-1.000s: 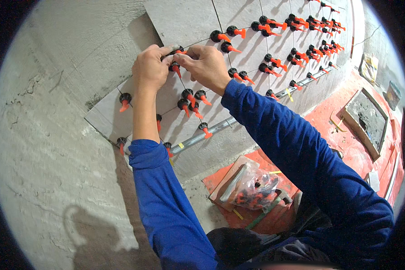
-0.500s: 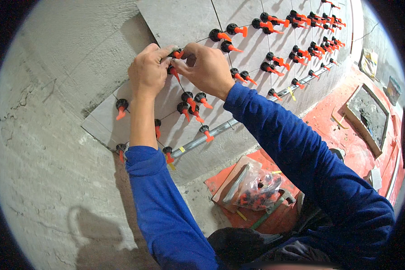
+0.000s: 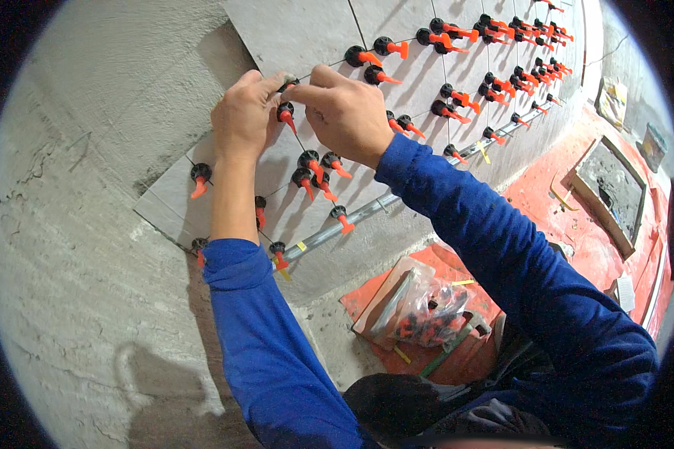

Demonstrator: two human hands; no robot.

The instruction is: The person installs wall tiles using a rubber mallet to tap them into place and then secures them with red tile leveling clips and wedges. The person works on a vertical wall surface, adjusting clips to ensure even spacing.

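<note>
Grey wall tiles (image 3: 299, 34) cover the upper part of a rough cement wall. Many black-and-orange levelling clips (image 3: 318, 166) stick out of the joints. My left hand (image 3: 243, 120) and my right hand (image 3: 348, 112) meet at one joint, fingertips pinched together on a small black clip piece (image 3: 287, 84). Just below the fingertips sits another clip with an orange wedge (image 3: 284, 116). Both forearms wear blue sleeves.
A metal rail (image 3: 367, 213) runs under the bottom tile row. On the red floor covering lie a clear bag of spare clips (image 3: 427, 310), a hammer-like tool (image 3: 453, 340) and a wooden tray of mortar (image 3: 610, 191). Bare cement wall (image 3: 67, 247) fills the left.
Both hands stay at the same joint; the fingers have shifted slightly on the clip. The view has tilted a little.
</note>
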